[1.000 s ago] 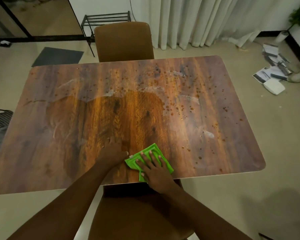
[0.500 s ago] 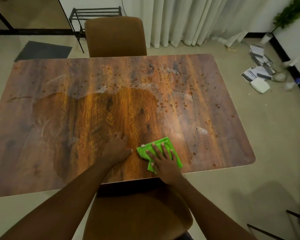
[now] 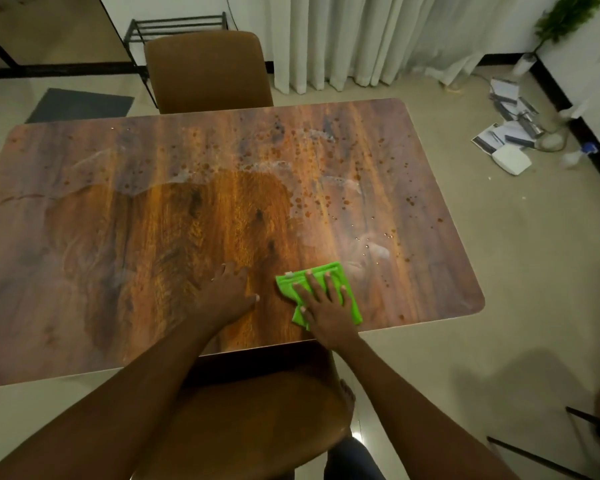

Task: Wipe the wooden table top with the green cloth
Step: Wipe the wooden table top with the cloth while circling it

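Note:
The wooden table top (image 3: 125, 237) fills the middle of the view, with a foamy wet film and brown droplets over its far and right parts. A folded green cloth (image 3: 343, 275) lies flat near the front edge, right of centre. My right hand (image 3: 323, 306) presses down on it with fingers spread, covering its near half. My left hand (image 3: 227, 294) rests flat on the bare wood just left of the cloth, fingers apart, holding nothing.
A brown chair (image 3: 208, 71) stands at the table's far side and another brown chair seat (image 3: 250, 420) is right below my arms. Papers and a white box (image 3: 511, 159) lie on the floor at right. Curtains (image 3: 361, 36) hang behind.
My right hand has slid the green cloth to the right along the front edge. My left hand stays flat on the wood. The view has shifted slightly.

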